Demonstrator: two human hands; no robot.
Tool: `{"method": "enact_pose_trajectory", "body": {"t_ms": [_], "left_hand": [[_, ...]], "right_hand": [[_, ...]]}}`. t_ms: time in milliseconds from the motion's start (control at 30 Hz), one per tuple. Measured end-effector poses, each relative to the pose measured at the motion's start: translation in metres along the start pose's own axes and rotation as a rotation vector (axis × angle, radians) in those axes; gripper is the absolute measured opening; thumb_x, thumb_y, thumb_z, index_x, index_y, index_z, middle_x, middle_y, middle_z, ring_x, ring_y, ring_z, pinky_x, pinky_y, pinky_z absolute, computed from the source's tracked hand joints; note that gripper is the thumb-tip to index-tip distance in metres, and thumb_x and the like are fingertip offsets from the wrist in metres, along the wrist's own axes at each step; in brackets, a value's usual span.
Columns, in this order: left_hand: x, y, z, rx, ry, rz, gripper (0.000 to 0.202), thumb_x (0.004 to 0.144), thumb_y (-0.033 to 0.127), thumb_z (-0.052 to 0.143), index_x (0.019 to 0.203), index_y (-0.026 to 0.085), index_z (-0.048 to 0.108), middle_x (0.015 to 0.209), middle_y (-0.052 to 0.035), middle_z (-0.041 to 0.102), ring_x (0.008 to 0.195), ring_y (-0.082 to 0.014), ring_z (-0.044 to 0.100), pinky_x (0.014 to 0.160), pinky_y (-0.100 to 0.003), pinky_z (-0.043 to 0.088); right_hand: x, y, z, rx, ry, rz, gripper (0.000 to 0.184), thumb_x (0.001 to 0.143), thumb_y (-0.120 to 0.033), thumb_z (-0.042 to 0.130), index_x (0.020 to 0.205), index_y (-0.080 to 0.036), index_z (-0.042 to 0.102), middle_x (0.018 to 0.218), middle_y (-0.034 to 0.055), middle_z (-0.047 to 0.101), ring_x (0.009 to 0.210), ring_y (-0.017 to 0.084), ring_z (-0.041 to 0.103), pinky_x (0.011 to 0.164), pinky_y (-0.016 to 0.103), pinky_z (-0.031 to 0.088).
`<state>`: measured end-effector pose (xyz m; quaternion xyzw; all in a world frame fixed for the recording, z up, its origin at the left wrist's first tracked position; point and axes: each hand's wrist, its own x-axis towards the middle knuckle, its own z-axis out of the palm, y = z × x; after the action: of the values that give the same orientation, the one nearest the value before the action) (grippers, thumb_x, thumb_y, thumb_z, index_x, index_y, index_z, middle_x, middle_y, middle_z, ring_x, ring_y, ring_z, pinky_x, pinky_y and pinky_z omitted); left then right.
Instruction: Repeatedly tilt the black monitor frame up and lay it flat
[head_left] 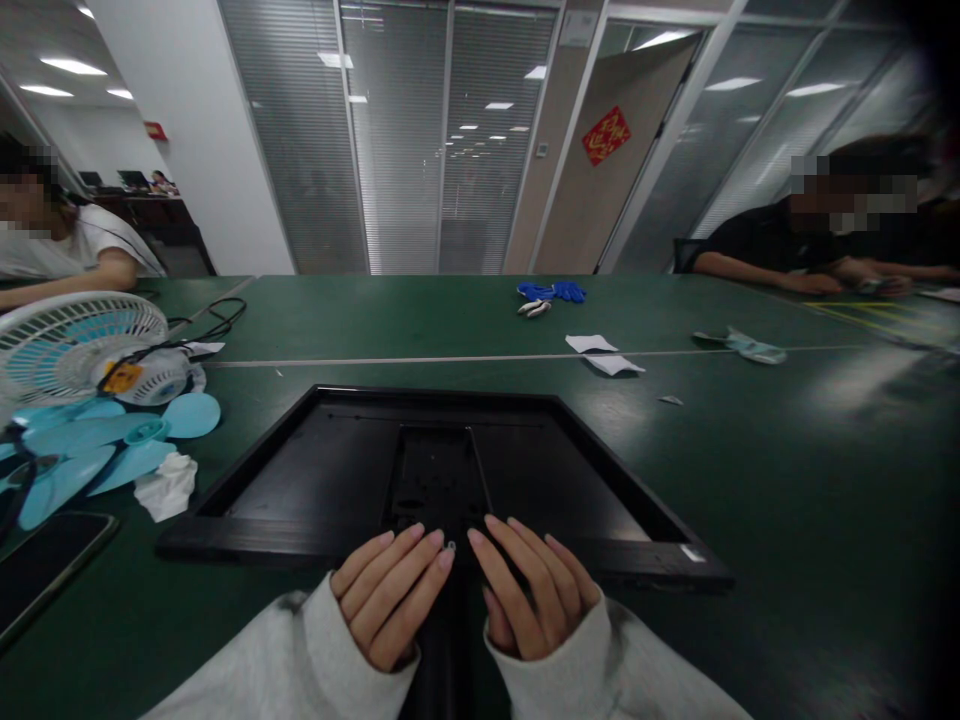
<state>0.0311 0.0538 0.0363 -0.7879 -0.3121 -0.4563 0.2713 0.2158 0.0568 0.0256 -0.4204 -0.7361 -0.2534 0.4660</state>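
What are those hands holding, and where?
I can't tell: the left hand and right hand are at the near edge of the black panel, by its middle.

Green table (795, 480): panel (442, 460), fan (82, 340), gloves (551, 292)

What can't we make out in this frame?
All in the head view:
- Small shiny part by the left hand: too small to identify.
- Surface under the right hand: hidden by its fingers.
- White patch on the black panel: too small to read any print.
- Black stem: cut off by bottom edge.
- Fan: cut off by left edge.
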Motion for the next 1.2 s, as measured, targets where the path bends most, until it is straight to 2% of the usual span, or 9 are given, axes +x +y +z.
{"method": "enact_pose_trajectory", "body": {"t_ms": [267, 500, 967, 1200], "left_hand": [[-0.0047, -0.0019, 0.0014, 0.000, -0.024, 0.003, 0.036, 0.093, 0.010, 0.035, 0.109, 0.014, 0.066, 0.109, -0.0049, 0.069, 0.110, -0.0166, 0.060, 0.097, -0.030, 0.043], [-0.0084, -0.0032, 0.0006, 0.013, -0.043, 0.033, 0.037, 0.091, 0.009, 0.035, 0.112, 0.014, 0.065, 0.116, -0.0050, 0.066, 0.111, -0.0174, 0.059, 0.098, -0.031, 0.042], [-0.0044, 0.0001, 0.0015, 0.001, -0.022, -0.022, 0.037, 0.094, 0.011, 0.033, 0.109, 0.015, 0.066, 0.110, -0.0043, 0.069, 0.109, -0.0162, 0.061, 0.098, -0.031, 0.043], [-0.0003, -0.0002, 0.0003, -0.005, -0.016, -0.005, 0.036, 0.094, 0.011, 0.034, 0.106, 0.014, 0.067, 0.105, -0.0050, 0.070, 0.107, -0.0157, 0.062, 0.096, -0.029, 0.044]], "right_hand": [[0.0009, 0.0012, 0.0029, -0.004, 0.036, -0.022, 0.041, 0.083, -0.011, 0.039, 0.109, -0.025, 0.067, 0.106, 0.0000, 0.069, 0.103, 0.013, 0.060, 0.096, 0.031, 0.037], [0.0015, 0.0017, 0.0063, 0.008, 0.086, -0.030, 0.040, 0.082, -0.012, 0.039, 0.108, -0.024, 0.067, 0.106, 0.0001, 0.069, 0.101, 0.013, 0.061, 0.095, 0.031, 0.038], [0.0009, 0.0019, 0.0041, 0.011, 0.054, -0.028, 0.039, 0.084, -0.014, 0.039, 0.109, -0.024, 0.067, 0.107, 0.0002, 0.068, 0.103, 0.013, 0.060, 0.096, 0.031, 0.037], [0.0014, 0.0014, 0.0049, 0.005, 0.076, -0.030, 0.038, 0.085, -0.014, 0.039, 0.108, -0.024, 0.067, 0.106, 0.0000, 0.069, 0.103, 0.013, 0.060, 0.096, 0.031, 0.038]]}}
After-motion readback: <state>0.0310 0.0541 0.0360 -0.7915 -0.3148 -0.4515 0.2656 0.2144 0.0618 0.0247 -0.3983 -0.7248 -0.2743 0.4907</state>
